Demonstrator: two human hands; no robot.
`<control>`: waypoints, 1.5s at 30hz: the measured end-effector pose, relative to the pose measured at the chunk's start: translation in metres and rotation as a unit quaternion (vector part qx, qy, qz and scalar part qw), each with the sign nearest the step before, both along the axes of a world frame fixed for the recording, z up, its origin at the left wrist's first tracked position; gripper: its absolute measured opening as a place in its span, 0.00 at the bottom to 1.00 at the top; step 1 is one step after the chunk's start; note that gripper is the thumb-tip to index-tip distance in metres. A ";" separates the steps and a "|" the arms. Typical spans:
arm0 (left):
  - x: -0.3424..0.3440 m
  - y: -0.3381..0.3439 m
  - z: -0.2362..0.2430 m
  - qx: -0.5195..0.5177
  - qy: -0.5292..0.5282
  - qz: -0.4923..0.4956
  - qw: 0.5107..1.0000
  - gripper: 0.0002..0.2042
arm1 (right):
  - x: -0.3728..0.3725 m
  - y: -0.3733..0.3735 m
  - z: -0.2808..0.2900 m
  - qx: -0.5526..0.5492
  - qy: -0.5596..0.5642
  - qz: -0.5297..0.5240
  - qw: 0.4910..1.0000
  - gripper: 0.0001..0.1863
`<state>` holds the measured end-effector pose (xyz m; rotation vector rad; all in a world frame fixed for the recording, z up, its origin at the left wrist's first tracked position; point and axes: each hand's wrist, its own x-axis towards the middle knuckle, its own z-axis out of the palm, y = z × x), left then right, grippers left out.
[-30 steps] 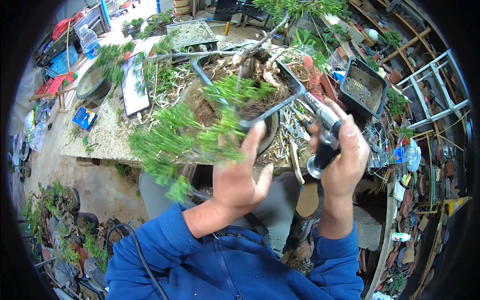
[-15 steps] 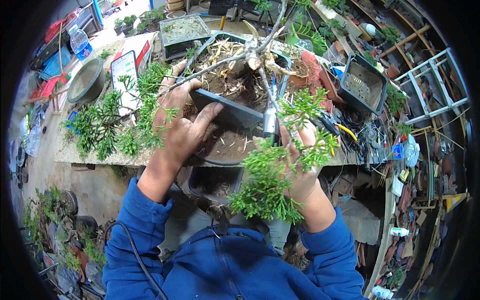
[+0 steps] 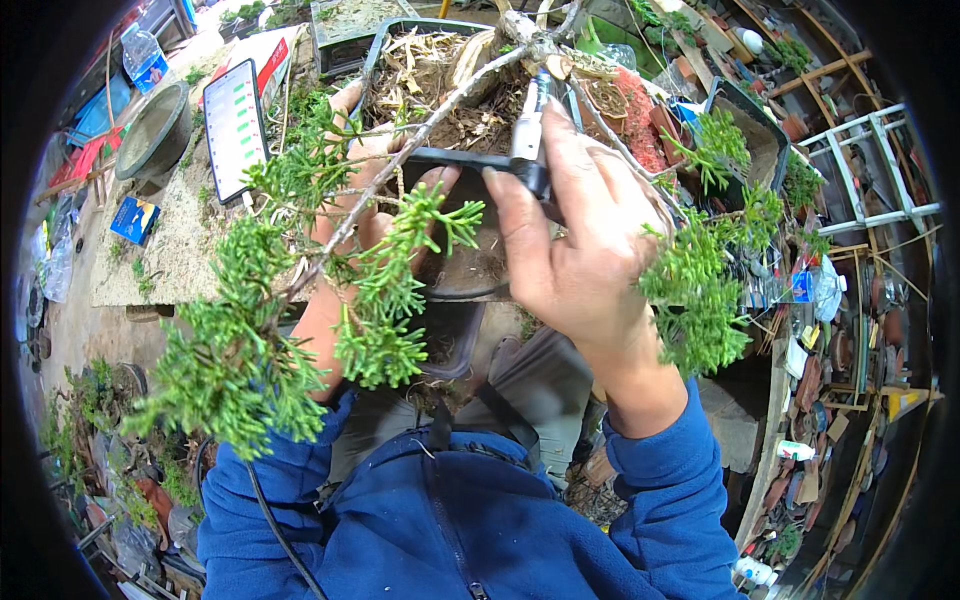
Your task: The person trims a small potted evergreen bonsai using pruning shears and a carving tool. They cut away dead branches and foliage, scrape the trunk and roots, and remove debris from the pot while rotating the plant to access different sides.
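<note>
A small juniper tree [image 3: 240,340] stands in a black plastic pot [image 3: 455,157], its bare branches and green foliage reaching across both my forearms. My left hand [image 3: 375,228], partly behind the foliage, grips the pot's near left rim, thumb on the near edge. In my right hand [image 3: 590,240] is a pen-shaped power tool [image 3: 528,135] with a silver and black barrel, pinched between thumb and fingers. Its upper end points at a cut branch stub [image 3: 558,66] near the trunk [image 3: 520,30]; whether they touch I cannot tell. Wood shavings [image 3: 420,65] cover the soil.
On the worktop at left lie a phone [image 3: 235,130] with its screen lit and a small blue box [image 3: 134,220]. Beyond them are a round grey pot [image 3: 155,130] and a water bottle [image 3: 145,60]. Another black pot [image 3: 760,135] stands at right, near a metal frame [image 3: 870,165].
The pot and tree have turned and shifted, bringing the left foliage nearer to me and moving the right foliage rightward. My right hand has risen with the tool toward the trunk.
</note>
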<state>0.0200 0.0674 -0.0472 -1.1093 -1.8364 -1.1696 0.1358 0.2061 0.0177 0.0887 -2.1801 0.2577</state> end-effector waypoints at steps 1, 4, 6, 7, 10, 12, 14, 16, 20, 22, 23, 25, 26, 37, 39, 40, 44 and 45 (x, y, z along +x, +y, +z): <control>0.000 0.000 0.001 -0.007 0.038 0.011 0.999 0.17 | 0.000 -0.001 0.000 0.018 -0.021 0.009 1.000 0.28; 0.011 -0.002 0.003 -0.042 -0.147 0.003 0.988 0.16 | -0.001 -0.003 0.000 0.067 -0.030 0.030 0.997 0.29; 0.013 -0.002 0.005 -0.033 -0.154 -0.010 0.987 0.16 | -0.001 -0.003 0.001 0.043 -0.018 0.025 0.999 0.29; 0.013 -0.002 0.005 -0.029 -0.158 -0.016 0.987 0.16 | -0.001 -0.003 0.002 0.029 -0.030 0.018 0.999 0.29; 0.013 0.000 0.006 -0.013 -0.182 -0.031 0.983 0.16 | 0.002 -0.003 0.003 0.046 -0.031 0.041 0.998 0.29; 0.014 0.002 0.006 0.003 -0.216 -0.035 0.976 0.16 | 0.004 -0.003 0.002 0.045 -0.035 0.036 0.998 0.29; 0.016 0.004 0.006 0.035 -0.165 -0.040 0.985 0.16 | 0.005 -0.004 0.000 0.036 -0.043 0.026 0.998 0.29; 0.018 0.003 0.006 0.017 -0.139 -0.027 0.990 0.17 | 0.007 -0.002 -0.001 0.041 -0.051 0.036 0.997 0.28; 0.019 -0.001 0.003 -0.009 -0.150 -0.015 0.988 0.18 | 0.010 0.008 -0.002 -0.007 -0.012 -0.002 1.000 0.24; 0.019 0.000 -0.002 0.009 -0.183 -0.035 0.982 0.19 | 0.010 0.010 -0.003 0.013 -0.015 -0.012 1.000 0.24; 0.019 0.001 -0.005 0.009 -0.149 -0.030 0.988 0.19 | 0.010 0.011 -0.003 0.007 -0.025 -0.008 1.000 0.24; 0.018 0.003 -0.011 0.018 -0.112 -0.028 0.993 0.19 | 0.009 0.009 -0.004 0.027 -0.007 0.023 0.999 0.24; 0.018 0.004 -0.014 0.026 -0.110 -0.031 0.993 0.19 | 0.009 0.007 -0.005 0.034 -0.009 0.018 0.999 0.25; 0.024 0.002 -0.010 0.038 -0.141 -0.047 0.988 0.20 | 0.012 0.005 -0.007 -0.022 0.012 -0.045 0.999 0.24; 0.025 0.002 -0.008 0.032 -0.137 -0.049 0.989 0.20 | 0.012 0.004 -0.011 0.023 -0.003 -0.048 0.999 0.25; 0.028 0.002 -0.008 0.028 -0.184 -0.032 0.982 0.20 | 0.012 0.004 -0.013 0.016 -0.006 -0.048 0.999 0.25; 0.029 0.002 -0.010 -0.003 -0.206 0.009 0.978 0.21 | 0.012 0.004 -0.018 0.007 0.009 -0.044 0.999 0.27; 0.029 0.002 -0.011 -0.004 -0.228 0.023 0.973 0.21 | 0.011 0.004 -0.018 0.006 0.009 -0.042 0.999 0.27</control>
